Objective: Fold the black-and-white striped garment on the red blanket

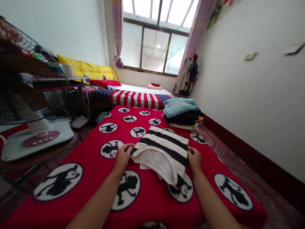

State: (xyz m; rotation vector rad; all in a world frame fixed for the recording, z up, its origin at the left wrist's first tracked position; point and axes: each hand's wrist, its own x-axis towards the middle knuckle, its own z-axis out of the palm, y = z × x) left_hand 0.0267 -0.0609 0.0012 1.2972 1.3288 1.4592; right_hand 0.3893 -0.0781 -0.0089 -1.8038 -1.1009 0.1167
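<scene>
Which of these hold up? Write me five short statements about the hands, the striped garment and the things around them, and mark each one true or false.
1. Both hands grip the striped garment, the left hand at its left edge and the right hand at its right edge. True.
2. The garment lies on a plain blue blanket. False: it lies on a red blanket printed with black monkey figures in white circles.
3. A stack of folded clothes sits beyond the garment, toward the right wall. True.
4. The stack's top piece is bright yellow. False: it is light blue.
5. A standing fan is to the left of the blanket. True.
</scene>
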